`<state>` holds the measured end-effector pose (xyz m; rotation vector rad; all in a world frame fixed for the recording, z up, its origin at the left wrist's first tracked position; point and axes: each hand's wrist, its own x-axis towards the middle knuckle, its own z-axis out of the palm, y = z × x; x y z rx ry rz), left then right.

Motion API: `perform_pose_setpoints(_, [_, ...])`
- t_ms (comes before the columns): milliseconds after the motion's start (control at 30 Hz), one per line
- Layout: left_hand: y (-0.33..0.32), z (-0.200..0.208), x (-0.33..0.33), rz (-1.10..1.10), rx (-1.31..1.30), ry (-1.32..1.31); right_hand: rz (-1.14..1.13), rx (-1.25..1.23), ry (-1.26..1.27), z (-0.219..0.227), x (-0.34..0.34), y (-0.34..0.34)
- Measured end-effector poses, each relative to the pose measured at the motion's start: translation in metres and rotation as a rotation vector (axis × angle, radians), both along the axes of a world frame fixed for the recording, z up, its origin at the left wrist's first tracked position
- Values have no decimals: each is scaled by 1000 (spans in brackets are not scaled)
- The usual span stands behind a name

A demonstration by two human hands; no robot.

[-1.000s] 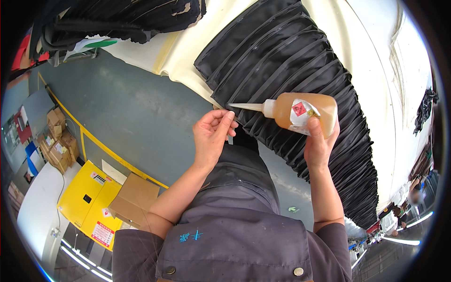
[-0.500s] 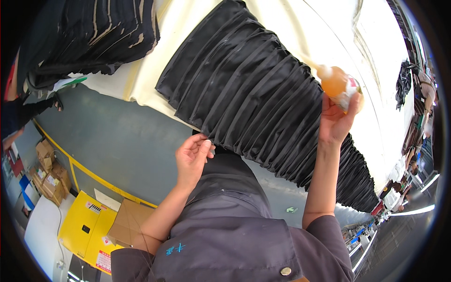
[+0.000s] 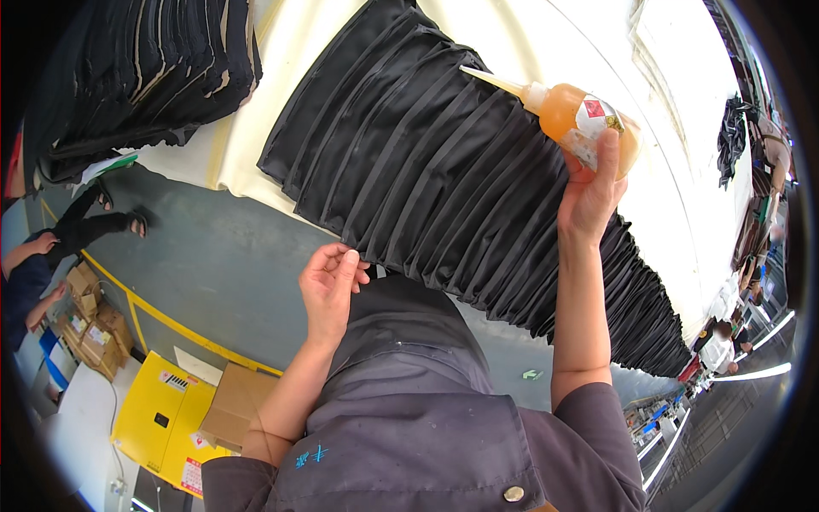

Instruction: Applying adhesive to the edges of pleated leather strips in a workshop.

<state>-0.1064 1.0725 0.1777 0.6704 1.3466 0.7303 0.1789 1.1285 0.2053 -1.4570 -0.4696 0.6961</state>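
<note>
A long fan of overlapping black fabric pieces (image 3: 409, 162) lies across the pale table cover (image 3: 546, 34), running from the far left to the near right. With my right hand (image 3: 589, 192) I hold a squeeze bottle (image 3: 559, 117) of orange liquid above the fabric. The bottle is tilted almost level, its long pale nozzle aimed left over the far edge of the layers. My left hand (image 3: 328, 277) is at the near edge of the fan, thumb and fingertips pinched on the edge of a black fabric piece.
Another stack of dark fabric pieces (image 3: 162, 72) sits at the far left. Below the table are a grey floor with a yellow line (image 3: 179, 320), a yellow cabinet (image 3: 162, 422) and cardboard boxes (image 3: 94, 328). A person (image 3: 43, 264) is at the left; more people are at the far right.
The bottle has moved left and turned, so its nozzle now points over the fabric. My left hand keeps its pinch at the near edge. At the left, more of the person shows.
</note>
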Motion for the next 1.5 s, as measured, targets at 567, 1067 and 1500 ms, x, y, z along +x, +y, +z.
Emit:
perform_pose_setpoints(567, [2, 1, -2, 23, -16, -38, 130, -71, -3, -8, -14, -14])
perform_pose_setpoints(1067, [2, -1, -1, 49, -40, -48, 266, -124, 13, -14, -32, -35])
perform_pose_setpoints(1500, [2, -4, -4, 47, -37, -62, 343, -189, 102, -6, -59, -52])
